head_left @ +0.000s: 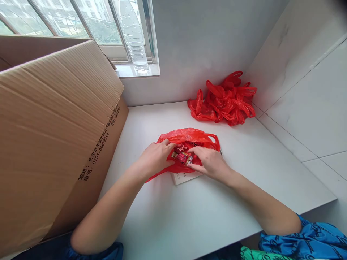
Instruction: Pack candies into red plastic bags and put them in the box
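Note:
A red plastic bag (189, 134) lies with its mouth spread on the white tabletop. Small shiny red packets (182, 157) with gold and dark printing show inside it. My left hand (157, 157) grips the left side of the bag's mouth, its thumb and fingers curved over the plastic. From the right, my right hand (210, 160) reaches into the opening. Its thumb and fingers are apart beside the packets, and the hidden fingertips may touch them. Under the bag, the corner of a white printed sheet or booklet (184, 178) sticks out.
A large open cardboard box (59, 137) fills the left side. Crumpled red plastic bags (227, 101) lie in a heap at the back, near the wall corner. A clear water bottle (135, 39) stands on the windowsill (124, 70). The white tabletop (244, 159) ends at the front right.

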`<state>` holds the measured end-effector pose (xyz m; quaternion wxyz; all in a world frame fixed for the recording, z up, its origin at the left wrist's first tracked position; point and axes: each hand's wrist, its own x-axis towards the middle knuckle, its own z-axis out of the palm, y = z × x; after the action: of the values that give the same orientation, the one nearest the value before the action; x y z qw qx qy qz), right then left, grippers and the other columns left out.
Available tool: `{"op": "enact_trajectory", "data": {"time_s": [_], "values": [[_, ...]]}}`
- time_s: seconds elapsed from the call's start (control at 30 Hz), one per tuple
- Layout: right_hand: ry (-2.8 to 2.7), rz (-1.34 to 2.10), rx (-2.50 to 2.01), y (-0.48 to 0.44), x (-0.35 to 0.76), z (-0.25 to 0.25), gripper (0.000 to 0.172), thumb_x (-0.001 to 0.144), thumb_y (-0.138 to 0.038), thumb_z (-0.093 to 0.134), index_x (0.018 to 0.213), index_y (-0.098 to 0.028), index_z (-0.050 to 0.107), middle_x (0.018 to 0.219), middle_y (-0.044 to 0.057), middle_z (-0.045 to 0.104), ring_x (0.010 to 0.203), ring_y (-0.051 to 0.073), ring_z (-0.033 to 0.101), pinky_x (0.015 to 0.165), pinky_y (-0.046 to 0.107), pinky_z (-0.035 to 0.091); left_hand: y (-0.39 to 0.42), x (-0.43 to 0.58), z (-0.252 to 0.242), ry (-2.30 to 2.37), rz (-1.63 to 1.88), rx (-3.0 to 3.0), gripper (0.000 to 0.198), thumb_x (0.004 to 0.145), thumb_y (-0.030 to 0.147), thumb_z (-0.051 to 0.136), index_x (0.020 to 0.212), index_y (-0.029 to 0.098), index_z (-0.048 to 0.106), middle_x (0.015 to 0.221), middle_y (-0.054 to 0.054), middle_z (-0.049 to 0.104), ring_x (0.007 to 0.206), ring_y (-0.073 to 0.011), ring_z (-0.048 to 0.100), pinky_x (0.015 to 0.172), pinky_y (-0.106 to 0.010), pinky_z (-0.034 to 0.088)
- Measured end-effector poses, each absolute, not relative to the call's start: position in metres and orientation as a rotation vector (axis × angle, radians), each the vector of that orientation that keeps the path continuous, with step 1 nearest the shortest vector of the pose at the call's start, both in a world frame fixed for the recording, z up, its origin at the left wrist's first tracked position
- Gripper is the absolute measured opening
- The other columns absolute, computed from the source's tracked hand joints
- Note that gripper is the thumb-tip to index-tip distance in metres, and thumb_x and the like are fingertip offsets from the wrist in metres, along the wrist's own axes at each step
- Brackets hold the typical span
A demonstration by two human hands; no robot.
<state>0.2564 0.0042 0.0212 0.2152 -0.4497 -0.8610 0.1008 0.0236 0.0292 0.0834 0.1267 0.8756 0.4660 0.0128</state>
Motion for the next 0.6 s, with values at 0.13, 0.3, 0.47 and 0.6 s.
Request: {"op": "enact_trajectory", "data": {"time_s": [0.13, 0.3, 0.47, 0.6], "values": [[-2.474, 0.203, -1.397, 0.004, 0.255, 0.012, 0.043, 0.083, -0.047, 0.073, 0.115, -0.02, 0.064, 0.089, 0.007, 0.071, 0.074, 0.025, 0.068, 0.054, 0.033, 0.046, 0.028, 0.025, 0.081, 1.334, -0.026, 2.607, 0.036, 0.088, 0.032, 0.061, 0.122, 0.024, 0.062, 0.11, -0.007, 0.065, 0.073, -0.0194, 0.063, 0.062, -0.031, 0.042], [-2.308, 0.069, -1.34, 0.003, 0.253, 0.023, 0.026, 0.093, -0.031, 0.062, 0.118, -0.023, 0.063, 0.106, 0.009, 0.071, 0.087, 0.024, 0.069, 0.065, 0.034, 0.05, 0.027, 0.029, 0.088, 1.428, -0.028, 2.641, 0.029, 0.093, 0.032, 0.054, 0.119, 0.025, 0.065, 0.109, -0.007, 0.064, 0.068, -0.0169, 0.061, 0.069, -0.032, 0.044], [-1.942, 0.016, -1.238, 0.009, 0.275, 0.048, 0.016, 0.098, -0.032, 0.056, 0.11, -0.026, 0.065, 0.105, 0.006, 0.073, 0.096, 0.024, 0.068, 0.081, 0.037, 0.053, 0.016, 0.018, 0.123, 1.627, 0.013, 2.66, 0.03, 0.097, 0.037, 0.046, 0.118, 0.026, 0.065, 0.112, -0.007, 0.065, 0.074, -0.0178, 0.063, 0.073, -0.032, 0.043], [-1.831, -0.061, -1.442, 0.021, 0.303, 0.051, 0.028, 0.094, -0.043, 0.06, 0.113, -0.024, 0.065, 0.112, 0.01, 0.07, 0.103, 0.029, 0.065, 0.084, 0.043, 0.051, -0.002, -0.006, 0.137, 1.931, 0.03, 2.474, 0.037, 0.091, 0.049, 0.053, 0.117, 0.027, 0.064, 0.096, -0.007, 0.069, 0.073, -0.0234, 0.064, 0.054, -0.028, 0.033]]}}
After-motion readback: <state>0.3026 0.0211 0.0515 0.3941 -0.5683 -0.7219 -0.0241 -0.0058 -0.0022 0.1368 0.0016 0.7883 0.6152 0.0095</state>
